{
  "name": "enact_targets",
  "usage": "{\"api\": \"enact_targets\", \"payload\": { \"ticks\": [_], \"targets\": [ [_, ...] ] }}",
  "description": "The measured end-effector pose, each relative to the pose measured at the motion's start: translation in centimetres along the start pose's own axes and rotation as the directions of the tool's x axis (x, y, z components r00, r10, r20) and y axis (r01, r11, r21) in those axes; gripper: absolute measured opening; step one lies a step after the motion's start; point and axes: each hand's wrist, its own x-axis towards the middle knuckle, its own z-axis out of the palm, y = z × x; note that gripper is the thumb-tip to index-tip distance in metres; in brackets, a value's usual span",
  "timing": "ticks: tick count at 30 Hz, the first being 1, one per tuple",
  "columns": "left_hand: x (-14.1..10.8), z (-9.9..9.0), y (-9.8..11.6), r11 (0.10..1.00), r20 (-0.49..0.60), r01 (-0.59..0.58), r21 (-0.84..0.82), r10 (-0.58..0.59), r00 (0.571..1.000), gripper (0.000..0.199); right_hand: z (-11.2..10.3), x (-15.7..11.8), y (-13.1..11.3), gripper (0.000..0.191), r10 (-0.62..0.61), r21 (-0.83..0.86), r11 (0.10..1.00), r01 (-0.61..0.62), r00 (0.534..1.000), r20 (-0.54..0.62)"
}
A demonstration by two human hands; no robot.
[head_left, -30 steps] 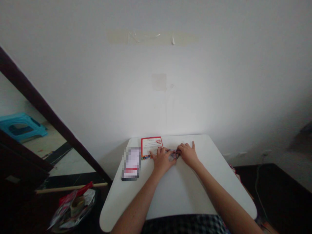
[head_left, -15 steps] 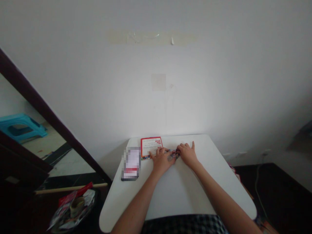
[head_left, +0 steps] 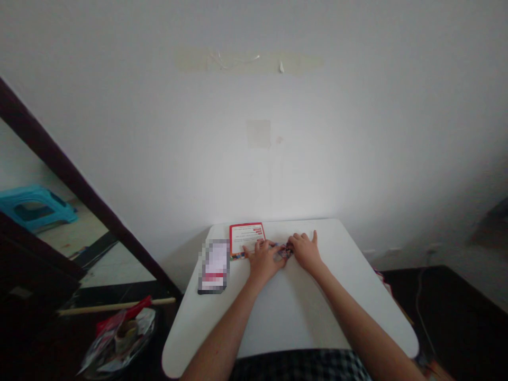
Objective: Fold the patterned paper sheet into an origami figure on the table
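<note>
On the white table (head_left: 286, 312), a small dark patterned piece (head_left: 284, 250) lies between my two hands. My left hand (head_left: 262, 260) rests with its fingers spread, over the lower right corner of a red-bordered printed card (head_left: 246, 237) and against the left part of the patterned piece. My right hand (head_left: 306, 252) has its fingertips bent together on the right end of that piece, and one finger sticks up and away. Fingers partly hide the piece, so its full shape cannot be made out.
A phone (head_left: 214, 266), its screen blurred, lies left of the card. The table's far edge meets a white wall (head_left: 301, 174). A bin with rubbish (head_left: 123, 344) stands on the floor at lower left. A mirror shows a blue stool (head_left: 39, 203).
</note>
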Motion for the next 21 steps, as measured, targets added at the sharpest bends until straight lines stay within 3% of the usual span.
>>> {"api": "enact_targets", "payload": {
  "ticks": [21],
  "targets": [
    [0.0,0.9,-0.2,1.0,-0.022,0.015,-0.025,-0.016,1.0,0.04,0.0,0.0,-0.2,0.021,0.015,0.002,1.0,-0.015,1.0,0.012]
  ]
}}
